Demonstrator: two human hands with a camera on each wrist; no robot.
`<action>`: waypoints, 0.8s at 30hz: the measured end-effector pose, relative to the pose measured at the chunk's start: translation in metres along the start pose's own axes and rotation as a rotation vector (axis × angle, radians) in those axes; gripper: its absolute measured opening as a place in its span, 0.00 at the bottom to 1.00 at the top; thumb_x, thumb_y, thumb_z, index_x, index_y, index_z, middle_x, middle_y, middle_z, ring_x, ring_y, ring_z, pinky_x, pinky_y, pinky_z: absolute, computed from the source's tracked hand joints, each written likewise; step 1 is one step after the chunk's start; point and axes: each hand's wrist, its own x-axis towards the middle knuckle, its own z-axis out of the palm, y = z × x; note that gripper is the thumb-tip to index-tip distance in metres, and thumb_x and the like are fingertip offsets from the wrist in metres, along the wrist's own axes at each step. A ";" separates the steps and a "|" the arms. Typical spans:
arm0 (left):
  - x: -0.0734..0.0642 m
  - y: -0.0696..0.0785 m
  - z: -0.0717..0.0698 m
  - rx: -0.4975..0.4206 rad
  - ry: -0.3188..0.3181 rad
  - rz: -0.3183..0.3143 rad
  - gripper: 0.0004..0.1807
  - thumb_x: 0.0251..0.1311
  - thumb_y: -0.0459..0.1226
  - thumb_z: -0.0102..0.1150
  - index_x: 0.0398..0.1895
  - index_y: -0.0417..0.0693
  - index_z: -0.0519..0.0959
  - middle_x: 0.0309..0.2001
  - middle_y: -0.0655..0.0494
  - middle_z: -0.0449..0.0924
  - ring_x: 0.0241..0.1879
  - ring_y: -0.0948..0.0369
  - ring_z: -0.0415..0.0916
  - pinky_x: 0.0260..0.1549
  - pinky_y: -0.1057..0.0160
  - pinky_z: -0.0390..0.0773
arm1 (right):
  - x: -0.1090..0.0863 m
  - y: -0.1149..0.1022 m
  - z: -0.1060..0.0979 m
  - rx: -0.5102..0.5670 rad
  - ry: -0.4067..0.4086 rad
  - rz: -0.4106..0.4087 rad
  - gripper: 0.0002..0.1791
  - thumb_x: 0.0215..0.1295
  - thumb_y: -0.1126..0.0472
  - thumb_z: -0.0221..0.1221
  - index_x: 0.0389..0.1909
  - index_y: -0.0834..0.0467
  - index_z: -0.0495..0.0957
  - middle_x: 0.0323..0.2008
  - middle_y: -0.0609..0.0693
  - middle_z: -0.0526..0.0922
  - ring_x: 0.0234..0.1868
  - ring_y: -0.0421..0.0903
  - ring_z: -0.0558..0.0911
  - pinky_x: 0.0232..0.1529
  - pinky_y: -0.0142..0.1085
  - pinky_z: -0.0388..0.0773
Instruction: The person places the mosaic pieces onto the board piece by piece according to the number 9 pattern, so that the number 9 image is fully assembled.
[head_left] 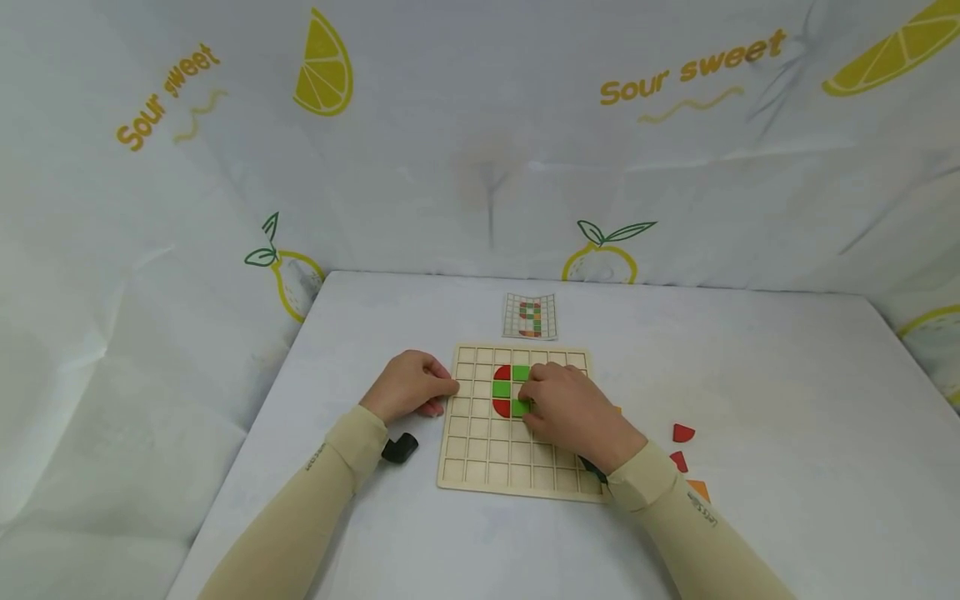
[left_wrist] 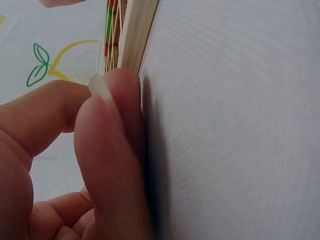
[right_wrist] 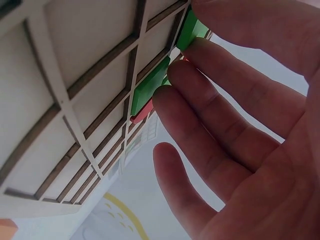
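Observation:
A pale wooden grid board (head_left: 480, 450) lies on the white table. Red rounded pieces (head_left: 502, 408) and green square tiles (head_left: 501, 389) sit in its upper cells. At the board's left edge, my left hand (head_left: 408, 387) holds the rim between bent thumb and index finger. My right hand (head_left: 573, 412) reaches over the board from the right. Its thumb and index finger pinch the nearer green square tile (right_wrist: 188, 30) at its cell. Beyond it, another green tile (right_wrist: 150, 87) shows close to the other fingertips. The right hand covers part of the grid.
Behind the board lies a printed pattern card (head_left: 530, 317). To the right are loose red pieces (head_left: 683, 433) and an orange piece (head_left: 699, 489), partly behind the right sleeve. A black device (head_left: 400, 448) shows beside the left wrist. A lemon-print cloth (head_left: 450, 167) hangs at the back.

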 end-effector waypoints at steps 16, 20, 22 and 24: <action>0.000 -0.002 0.001 0.000 0.011 0.007 0.09 0.65 0.42 0.74 0.40 0.47 0.85 0.26 0.52 0.88 0.21 0.61 0.84 0.26 0.66 0.84 | -0.001 -0.003 -0.001 0.012 -0.002 0.013 0.07 0.60 0.63 0.72 0.40 0.52 0.91 0.35 0.42 0.82 0.39 0.43 0.78 0.46 0.42 0.78; 0.000 -0.002 0.000 0.004 0.011 0.006 0.09 0.65 0.42 0.74 0.40 0.47 0.85 0.27 0.52 0.88 0.22 0.61 0.84 0.26 0.66 0.84 | 0.000 -0.004 -0.003 0.017 -0.015 0.021 0.07 0.61 0.61 0.73 0.40 0.52 0.91 0.35 0.42 0.83 0.38 0.43 0.77 0.47 0.43 0.79; 0.000 -0.002 0.001 0.003 0.010 0.006 0.09 0.65 0.42 0.74 0.40 0.47 0.85 0.27 0.52 0.88 0.22 0.61 0.84 0.26 0.65 0.84 | 0.000 -0.003 -0.005 0.024 -0.022 0.030 0.07 0.61 0.61 0.72 0.41 0.53 0.92 0.36 0.43 0.84 0.38 0.43 0.78 0.49 0.44 0.80; 0.001 -0.002 0.001 0.000 0.004 0.004 0.09 0.65 0.42 0.73 0.40 0.47 0.85 0.27 0.52 0.88 0.22 0.61 0.84 0.26 0.66 0.84 | -0.001 -0.001 -0.006 0.033 -0.030 0.047 0.08 0.62 0.61 0.72 0.41 0.53 0.92 0.36 0.43 0.84 0.38 0.43 0.78 0.50 0.45 0.81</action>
